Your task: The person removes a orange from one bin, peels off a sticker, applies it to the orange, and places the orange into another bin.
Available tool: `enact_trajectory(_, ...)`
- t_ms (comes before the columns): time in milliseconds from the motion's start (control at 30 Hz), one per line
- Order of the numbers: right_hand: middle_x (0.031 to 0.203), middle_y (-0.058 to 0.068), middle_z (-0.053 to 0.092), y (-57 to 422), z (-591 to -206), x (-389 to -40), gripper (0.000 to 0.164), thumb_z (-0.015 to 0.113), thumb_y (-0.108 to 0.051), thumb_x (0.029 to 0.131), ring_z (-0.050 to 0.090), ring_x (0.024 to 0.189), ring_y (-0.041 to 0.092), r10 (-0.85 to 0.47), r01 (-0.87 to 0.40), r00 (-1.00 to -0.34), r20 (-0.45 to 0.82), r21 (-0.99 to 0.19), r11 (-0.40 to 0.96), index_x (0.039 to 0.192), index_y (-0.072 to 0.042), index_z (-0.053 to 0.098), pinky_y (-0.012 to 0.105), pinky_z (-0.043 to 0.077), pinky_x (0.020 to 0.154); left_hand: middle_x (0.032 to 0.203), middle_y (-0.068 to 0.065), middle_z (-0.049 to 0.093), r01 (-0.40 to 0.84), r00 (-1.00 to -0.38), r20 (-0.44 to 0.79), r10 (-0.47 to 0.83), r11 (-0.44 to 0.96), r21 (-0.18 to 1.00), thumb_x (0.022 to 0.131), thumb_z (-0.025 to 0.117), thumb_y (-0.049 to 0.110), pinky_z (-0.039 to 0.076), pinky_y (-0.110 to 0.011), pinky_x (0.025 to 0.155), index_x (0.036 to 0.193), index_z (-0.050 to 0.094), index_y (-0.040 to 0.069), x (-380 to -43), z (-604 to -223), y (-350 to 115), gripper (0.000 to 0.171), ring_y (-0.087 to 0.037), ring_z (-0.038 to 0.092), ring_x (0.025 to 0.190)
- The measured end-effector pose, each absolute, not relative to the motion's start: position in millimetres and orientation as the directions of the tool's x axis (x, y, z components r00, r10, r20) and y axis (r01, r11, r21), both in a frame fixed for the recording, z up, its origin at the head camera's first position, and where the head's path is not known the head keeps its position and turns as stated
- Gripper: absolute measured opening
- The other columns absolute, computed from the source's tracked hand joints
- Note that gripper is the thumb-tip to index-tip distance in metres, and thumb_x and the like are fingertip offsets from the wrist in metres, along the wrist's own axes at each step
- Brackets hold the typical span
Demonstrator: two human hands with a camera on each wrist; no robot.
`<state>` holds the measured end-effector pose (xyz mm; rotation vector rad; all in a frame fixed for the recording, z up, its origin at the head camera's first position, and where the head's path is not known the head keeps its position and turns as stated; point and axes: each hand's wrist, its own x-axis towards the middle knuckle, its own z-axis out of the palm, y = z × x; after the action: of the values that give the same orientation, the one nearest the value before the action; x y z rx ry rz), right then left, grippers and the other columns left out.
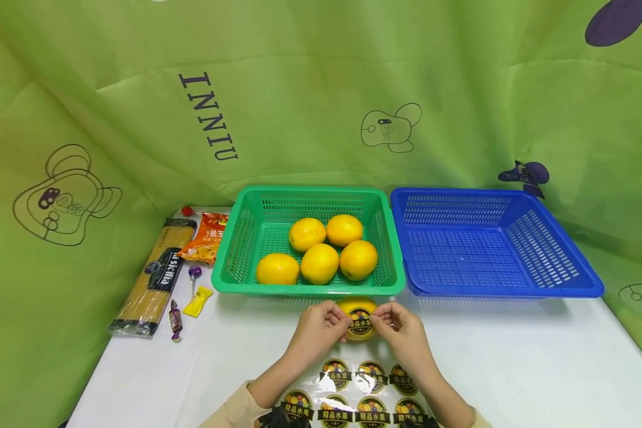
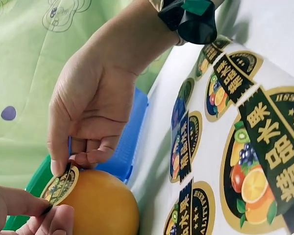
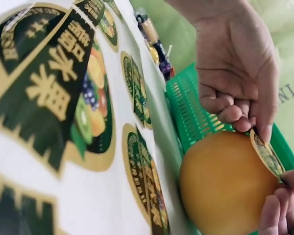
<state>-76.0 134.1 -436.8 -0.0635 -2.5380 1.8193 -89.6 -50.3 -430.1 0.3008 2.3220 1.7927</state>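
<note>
A yellow fruit (image 1: pixel 361 337) rests on the white table, close in front of the green basket. A round black-and-gold sticker (image 1: pixel 361 321) with a banner across it is stretched over the fruit's near side. My left hand (image 1: pixel 319 330) pinches one banner end between thumb and index finger. At the other end, my right hand (image 1: pixel 403 333) pinches in the same way. In the left wrist view, the sticker (image 2: pixel 62 187) stands tilted against the fruit (image 2: pixel 105 203). Below both hands lies a sheet of matching stickers (image 1: pixel 353 392), partly covered by the right forearm.
The green basket (image 1: pixel 307 289) holds several yellow fruits (image 1: pixel 320 264). A blue basket (image 1: pixel 505 291) stands to its right. At the left lie a pasta pack (image 1: pixel 152 279), an orange snack bag (image 1: pixel 205 238), a purple lollipop (image 1: pixel 195 272) and wrapped candies (image 1: pixel 198 302). A green cloth hangs behind.
</note>
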Motion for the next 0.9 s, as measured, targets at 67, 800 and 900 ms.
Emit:
enact_trajectory(67,0.081,0.005,0.063,133.0,-437.3,-76.2,0.009,0.07,-0.008,0.084,0.058,0.073,0.009,0.044,0.003,-0.999,0.012,-0.944,0.329,0.089,-0.003,0.063,0.019,0.053,0.067,0.067,-0.008,0.064,0.052,-0.964,-0.02,0.267,0.261,0.964,0.086,0.068,0.013,0.047,-0.017,0.044,0.081,0.061,0.0,-90.2,-430.2,-50.2,0.016,-0.03,0.066,0.057)
enact_trajectory(800,0.078,0.004,0.056,137.3,-442.2,-76.7,0.03,0.076,-0.02,0.08,0.051,0.069,0.01,0.033,0.043,-0.999,-0.034,-0.927,0.373,0.093,-0.003,0.055,0.018,0.046,0.059,0.107,-0.006,0.066,0.704,-0.667,0.623,0.41,0.621,0.345,0.08,0.076,0.018,0.054,-0.029,0.089,0.107,0.066,0.008,-73.3,-445.5,-55.1,0.031,-0.018,0.063,0.1)
enact_trajectory(900,0.078,0.004,0.056,137.9,-441.1,-74.9,0.031,0.076,-0.021,0.08,0.051,0.069,0.011,0.022,0.031,-0.999,-0.025,-0.926,0.377,0.093,-0.003,0.055,0.019,0.046,0.059,0.128,-0.011,0.061,0.734,-0.644,0.602,0.471,0.601,0.315,0.082,0.074,0.022,0.05,-0.038,0.099,0.121,0.063,0.006,-75.7,-448.8,-54.8,0.044,-0.024,0.058,0.118)
